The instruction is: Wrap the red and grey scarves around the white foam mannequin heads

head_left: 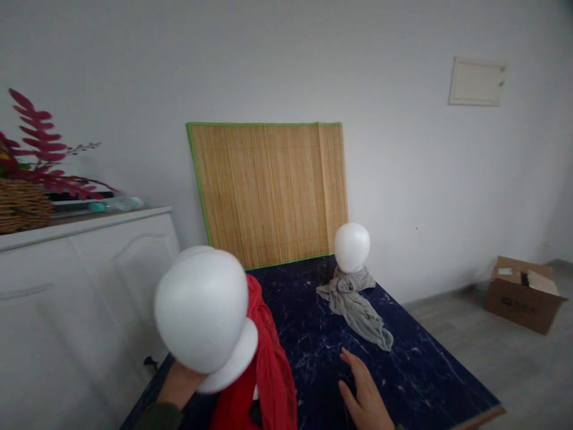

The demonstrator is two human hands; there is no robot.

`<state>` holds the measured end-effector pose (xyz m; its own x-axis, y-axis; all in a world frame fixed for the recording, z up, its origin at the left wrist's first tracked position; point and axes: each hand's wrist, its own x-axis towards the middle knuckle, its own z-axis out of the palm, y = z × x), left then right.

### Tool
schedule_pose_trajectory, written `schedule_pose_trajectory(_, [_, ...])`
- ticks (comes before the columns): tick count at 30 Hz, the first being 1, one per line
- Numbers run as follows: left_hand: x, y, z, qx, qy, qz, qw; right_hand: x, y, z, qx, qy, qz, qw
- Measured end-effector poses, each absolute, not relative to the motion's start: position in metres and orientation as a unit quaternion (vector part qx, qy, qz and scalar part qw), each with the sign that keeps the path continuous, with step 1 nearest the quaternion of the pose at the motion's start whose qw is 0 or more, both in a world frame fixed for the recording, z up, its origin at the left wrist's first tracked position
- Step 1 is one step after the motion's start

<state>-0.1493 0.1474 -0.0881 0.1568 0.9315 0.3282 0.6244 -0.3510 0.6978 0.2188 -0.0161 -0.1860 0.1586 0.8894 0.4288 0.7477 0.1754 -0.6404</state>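
Note:
My left hand [181, 382] grips the base of a white foam mannequin head [202, 310] and holds it up close to the camera. Just behind it, a red scarf [268, 370] drapes over a second white foam head [190, 254], which is mostly hidden. My right hand [364, 394] rests low over the dark blue marbled table [425, 370], fingers stretched out and apart, holding nothing. At the far end of the table stands another white foam head [351, 246] with a grey scarf [356, 304] wrapped at its neck and trailing toward me.
A bamboo mat [268, 191] with green edging leans on the white wall behind the table. A white cabinet [85, 286] at left carries a wicker basket [22, 206] with red leaves [42, 149]. A cardboard box [523, 292] sits on the grey floor at right.

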Motion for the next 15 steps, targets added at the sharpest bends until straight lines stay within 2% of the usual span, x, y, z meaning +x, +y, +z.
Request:
schedule_pose_trajectory(2, [-0.189, 0.151, -0.09, 0.706, 0.573, 0.383, 0.164, 0.219, -0.013, -0.187, -0.647, -0.623, 0.099, 0.428])
schedule_pose_trajectory(7, [-0.214, 0.15, -0.105, 0.569, 0.664, 0.459, 0.154, 0.217, -0.011, -0.181, -0.641, -0.62, 0.118, 0.437])
schedule_pose_trajectory(12, [-0.191, 0.154, -0.121, 0.557, 0.634, 0.517, 0.145, 0.217, -0.009, -0.183, -0.64, -0.598, 0.136, 0.463])
schedule_pose_trajectory(15, [-0.19, 0.156, -0.126, 0.559, 0.633, 0.525, 0.103, 0.218, -0.007, -0.191, -0.633, -0.583, 0.146, 0.487])
